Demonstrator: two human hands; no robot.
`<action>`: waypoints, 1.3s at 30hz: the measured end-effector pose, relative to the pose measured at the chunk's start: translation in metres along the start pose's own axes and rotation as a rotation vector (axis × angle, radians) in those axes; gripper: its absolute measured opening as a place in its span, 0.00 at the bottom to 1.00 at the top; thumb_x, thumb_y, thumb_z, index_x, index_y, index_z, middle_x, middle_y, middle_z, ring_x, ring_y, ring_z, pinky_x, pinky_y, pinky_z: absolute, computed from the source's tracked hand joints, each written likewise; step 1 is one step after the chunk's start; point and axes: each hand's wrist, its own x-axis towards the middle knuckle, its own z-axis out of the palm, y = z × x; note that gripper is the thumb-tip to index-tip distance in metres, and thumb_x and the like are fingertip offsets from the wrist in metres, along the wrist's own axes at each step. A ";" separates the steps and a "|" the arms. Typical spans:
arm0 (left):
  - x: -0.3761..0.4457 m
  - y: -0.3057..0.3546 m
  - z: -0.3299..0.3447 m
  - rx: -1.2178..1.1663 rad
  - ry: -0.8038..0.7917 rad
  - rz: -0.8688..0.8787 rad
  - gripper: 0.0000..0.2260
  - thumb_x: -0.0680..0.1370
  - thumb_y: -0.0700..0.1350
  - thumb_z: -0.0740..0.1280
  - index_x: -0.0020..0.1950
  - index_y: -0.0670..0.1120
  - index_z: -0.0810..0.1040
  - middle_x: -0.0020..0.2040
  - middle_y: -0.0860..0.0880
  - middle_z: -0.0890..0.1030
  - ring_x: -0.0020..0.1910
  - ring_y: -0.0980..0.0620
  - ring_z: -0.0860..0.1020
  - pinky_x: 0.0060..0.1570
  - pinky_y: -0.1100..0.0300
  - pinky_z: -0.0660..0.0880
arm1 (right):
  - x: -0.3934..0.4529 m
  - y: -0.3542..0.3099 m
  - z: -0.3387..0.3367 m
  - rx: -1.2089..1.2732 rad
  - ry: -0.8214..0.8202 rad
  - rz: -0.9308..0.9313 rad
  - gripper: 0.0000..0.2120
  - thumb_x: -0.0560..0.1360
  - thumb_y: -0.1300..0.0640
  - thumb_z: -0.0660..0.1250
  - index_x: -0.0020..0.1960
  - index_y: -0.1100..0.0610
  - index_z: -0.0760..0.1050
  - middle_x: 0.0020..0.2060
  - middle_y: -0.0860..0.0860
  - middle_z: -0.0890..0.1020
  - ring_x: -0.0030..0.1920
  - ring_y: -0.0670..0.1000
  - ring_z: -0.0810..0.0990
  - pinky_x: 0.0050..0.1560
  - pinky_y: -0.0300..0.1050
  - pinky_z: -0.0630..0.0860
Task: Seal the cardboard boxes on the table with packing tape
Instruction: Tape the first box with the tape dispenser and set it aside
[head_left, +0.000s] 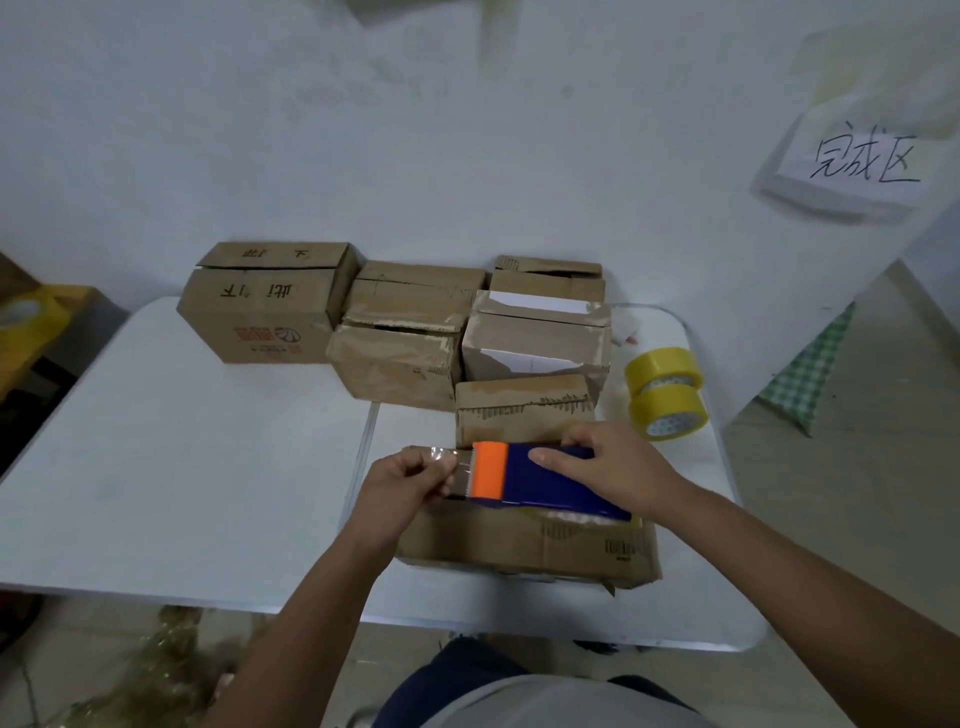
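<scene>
Box (524, 545) being taped sits at the table's (182, 467) near edge, right under both hands. Right hand (610, 467) is wrapped around a blue and orange tape dispenser (540, 480) resting on top of the box, and left hand (410, 480) pinches the clear tape end (447, 460) just off the orange blade. More boxes (400, 332) are crowded along the far edge right behind, one touching the front box. Two yellow tape rolls (666, 392) are stacked near the right edge. A handwritten sign (857, 161) hangs on the wall.
</scene>
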 end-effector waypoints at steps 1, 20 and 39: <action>0.000 0.001 0.000 -0.001 0.001 0.003 0.10 0.79 0.45 0.69 0.44 0.38 0.82 0.37 0.46 0.82 0.41 0.53 0.80 0.50 0.58 0.79 | 0.002 -0.001 -0.003 -0.008 -0.016 -0.014 0.22 0.72 0.32 0.63 0.44 0.51 0.78 0.37 0.47 0.83 0.39 0.46 0.82 0.43 0.45 0.79; 0.010 -0.048 -0.068 -0.029 0.219 -0.095 0.08 0.77 0.45 0.72 0.44 0.40 0.84 0.36 0.48 0.82 0.41 0.50 0.78 0.48 0.57 0.77 | 0.009 -0.005 0.006 -0.285 -0.088 -0.005 0.21 0.74 0.32 0.62 0.44 0.49 0.75 0.35 0.44 0.79 0.37 0.42 0.79 0.38 0.38 0.76; 0.031 -0.081 -0.058 0.129 0.200 -0.139 0.10 0.80 0.47 0.68 0.44 0.45 0.85 0.36 0.49 0.83 0.39 0.53 0.78 0.43 0.63 0.76 | 0.025 -0.002 0.021 -0.424 -0.094 0.080 0.22 0.73 0.29 0.61 0.40 0.48 0.71 0.33 0.43 0.76 0.36 0.42 0.77 0.34 0.38 0.70</action>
